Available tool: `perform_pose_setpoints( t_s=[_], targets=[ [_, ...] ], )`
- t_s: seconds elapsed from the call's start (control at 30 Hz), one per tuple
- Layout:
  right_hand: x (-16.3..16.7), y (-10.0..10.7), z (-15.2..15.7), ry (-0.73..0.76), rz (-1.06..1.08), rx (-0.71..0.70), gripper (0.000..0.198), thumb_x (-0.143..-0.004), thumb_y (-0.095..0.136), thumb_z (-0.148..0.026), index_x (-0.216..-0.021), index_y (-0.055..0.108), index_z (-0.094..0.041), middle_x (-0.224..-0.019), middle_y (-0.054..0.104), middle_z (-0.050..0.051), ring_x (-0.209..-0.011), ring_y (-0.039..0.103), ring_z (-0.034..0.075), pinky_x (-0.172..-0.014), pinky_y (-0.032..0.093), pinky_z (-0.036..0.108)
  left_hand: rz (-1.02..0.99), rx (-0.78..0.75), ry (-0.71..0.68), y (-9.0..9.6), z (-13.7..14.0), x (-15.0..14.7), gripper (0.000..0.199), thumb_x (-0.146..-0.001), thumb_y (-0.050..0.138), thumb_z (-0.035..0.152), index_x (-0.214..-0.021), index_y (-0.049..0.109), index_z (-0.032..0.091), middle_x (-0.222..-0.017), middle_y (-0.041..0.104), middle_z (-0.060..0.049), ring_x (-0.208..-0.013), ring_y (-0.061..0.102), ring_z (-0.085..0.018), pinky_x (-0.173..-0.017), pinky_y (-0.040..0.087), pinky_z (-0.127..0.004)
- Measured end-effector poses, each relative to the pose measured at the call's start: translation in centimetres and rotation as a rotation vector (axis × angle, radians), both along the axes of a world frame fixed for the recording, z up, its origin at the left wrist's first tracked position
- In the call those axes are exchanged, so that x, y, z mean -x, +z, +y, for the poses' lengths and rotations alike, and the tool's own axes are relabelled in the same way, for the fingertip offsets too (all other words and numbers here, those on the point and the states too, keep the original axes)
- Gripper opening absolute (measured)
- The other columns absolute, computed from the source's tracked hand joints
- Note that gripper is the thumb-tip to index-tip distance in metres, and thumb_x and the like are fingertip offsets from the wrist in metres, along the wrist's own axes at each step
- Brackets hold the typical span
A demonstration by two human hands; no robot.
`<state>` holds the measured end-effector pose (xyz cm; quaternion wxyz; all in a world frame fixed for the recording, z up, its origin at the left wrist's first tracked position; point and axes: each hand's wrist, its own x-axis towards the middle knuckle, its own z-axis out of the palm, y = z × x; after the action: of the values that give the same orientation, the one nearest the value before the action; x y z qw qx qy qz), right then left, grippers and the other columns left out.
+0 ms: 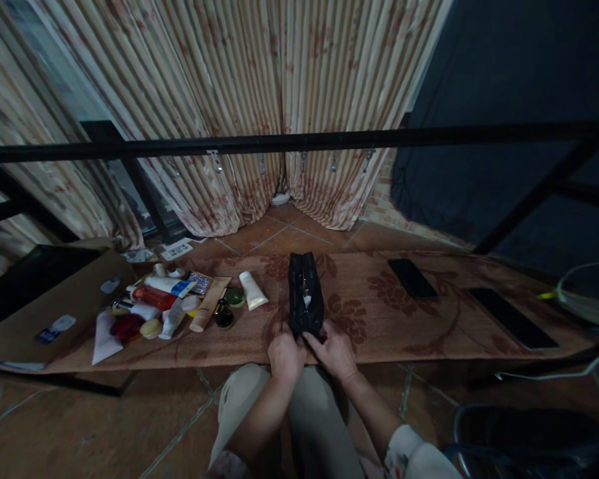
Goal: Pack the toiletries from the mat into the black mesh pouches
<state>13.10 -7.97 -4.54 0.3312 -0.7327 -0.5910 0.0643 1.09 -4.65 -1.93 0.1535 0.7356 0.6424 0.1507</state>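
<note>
A black zippered pouch (315, 309) sits on the brown patterned cloth, long side pointing away from me. Its top is parted, and something small and whitish (307, 301) shows inside. My left hand (285, 356) grips the near left corner of the pouch with bent fingers. On the near right corner, my right hand (334, 349) holds on with its thumb on top and its other fingers partly hidden. A white tube with a gold cap end (252, 290) lies just left of the pouch.
Left are several cosmetic tubes, bottles and jars, including a peach tube (209, 306) and black jar (223, 314), beside a cardboard box (80, 299). Two dark flat slabs (412, 278) lie right, near a pale cable (554, 376). A black bar (299, 142) crosses behind the cloth-covered table (369, 339).
</note>
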Motion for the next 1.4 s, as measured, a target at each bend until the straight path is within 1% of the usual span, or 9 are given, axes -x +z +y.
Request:
perform_pose_setpoints(
  t_s=[0.2,0.33,0.43,0.5,0.63,0.77,0.93,1.1,1.4],
  targets=[
    [0.0,-0.9,0.5,-0.026,-0.073,0.042,0.031,-0.078,0.054,-0.054,-0.077,0.057,-0.022,-0.064,0.062,-0.001,-0.057,0.057,0.013,-0.051,0.029,0.024,-0.134,-0.022,-0.028,-0.5,0.0,0.7,0.038,-0.076,0.050,0.014,-0.114,0.050,0.009,-0.113,0.057,-0.015,-0.106,0.056,-0.021,-0.089,0.043,-0.026],
    [0.0,-0.6,0.5,-0.041,-0.111,0.072,0.034,-0.078,0.053,-0.056,-0.076,0.058,-0.022,-0.061,0.061,-0.001,-0.052,0.056,0.013,-0.050,0.028,0.025,-0.189,0.004,-0.027,-0.3,0.1,1.2,0.035,-0.076,0.050,0.014,-0.111,0.052,0.011,-0.110,0.058,-0.013,-0.102,0.057,-0.020,-0.087,0.043,-0.027],
    [0.0,-0.3,0.4,-0.060,-0.129,0.102,0.035,-0.077,0.054,-0.056,-0.079,0.058,-0.022,-0.059,0.061,0.000,-0.052,0.056,0.014,-0.050,0.028,0.026,-0.180,0.038,-0.025,0.2,0.0,1.3,0.029,-0.077,0.049,0.015,-0.105,0.055,0.012,-0.109,0.058,-0.013,-0.100,0.057,-0.020,-0.085,0.044,-0.027],
    [-0.1,-0.2,0.4,-0.062,-0.125,0.135,0.037,-0.077,0.053,-0.058,-0.083,0.058,-0.021,-0.065,0.062,0.001,-0.056,0.057,0.015,-0.052,0.029,0.026,-0.167,0.057,-0.042,0.5,0.0,1.3,0.028,-0.078,0.050,0.017,-0.105,0.054,0.012,-0.108,0.059,-0.012,-0.098,0.058,-0.019,-0.084,0.044,-0.026],
    [-0.3,-0.5,0.4,-0.059,-0.112,0.190,0.041,-0.077,0.051,-0.060,-0.086,0.058,-0.021,-0.071,0.064,0.002,-0.064,0.058,0.016,-0.056,0.030,0.025,-0.124,0.028,-0.072,0.2,0.1,1.1,0.025,-0.079,0.050,0.020,-0.103,0.054,0.012,-0.106,0.058,-0.011,-0.097,0.058,-0.020,-0.084,0.044,-0.026],
    [-0.3,-0.6,0.4,-0.065,-0.115,0.169,0.041,-0.077,0.052,-0.059,-0.084,0.057,-0.019,-0.069,0.062,0.002,-0.063,0.056,0.015,-0.056,0.030,0.025,-0.107,0.022,-0.096,-0.2,0.2,1.1,0.024,-0.081,0.051,0.025,-0.101,0.054,0.013,-0.102,0.059,-0.010,-0.094,0.059,-0.020,-0.081,0.045,-0.027],
    [-0.2,-0.4,0.3,-0.091,-0.109,0.183,0.041,-0.076,0.052,-0.058,-0.082,0.056,-0.018,-0.069,0.062,0.003,-0.062,0.056,0.016,-0.056,0.030,0.025,-0.097,0.027,-0.099,-0.3,0.4,1.1,0.025,-0.081,0.051,0.028,-0.101,0.054,0.013,-0.104,0.060,-0.011,-0.097,0.058,-0.021,-0.083,0.044,-0.027],
    [-0.1,-0.3,0.4,-0.076,-0.103,0.187,0.034,-0.076,0.052,-0.053,-0.076,0.055,-0.019,-0.065,0.061,0.002,-0.060,0.055,0.016,-0.055,0.030,0.025,-0.084,0.030,-0.101,-0.2,0.4,1.2,0.025,-0.082,0.049,0.029,-0.100,0.054,0.013,-0.102,0.061,-0.012,-0.094,0.060,-0.021,-0.081,0.045,-0.027],
    [-0.5,0.0,0.3,-0.013,-0.068,0.205,0.014,-0.071,0.053,-0.031,-0.078,0.056,-0.020,-0.064,0.062,0.000,-0.061,0.056,0.014,-0.056,0.033,0.023,-0.077,0.053,-0.089,-0.3,0.5,1.2,0.022,-0.076,0.049,0.016,-0.097,0.054,0.014,-0.100,0.062,-0.012,-0.092,0.061,-0.021,-0.080,0.045,-0.026]
  ],
)
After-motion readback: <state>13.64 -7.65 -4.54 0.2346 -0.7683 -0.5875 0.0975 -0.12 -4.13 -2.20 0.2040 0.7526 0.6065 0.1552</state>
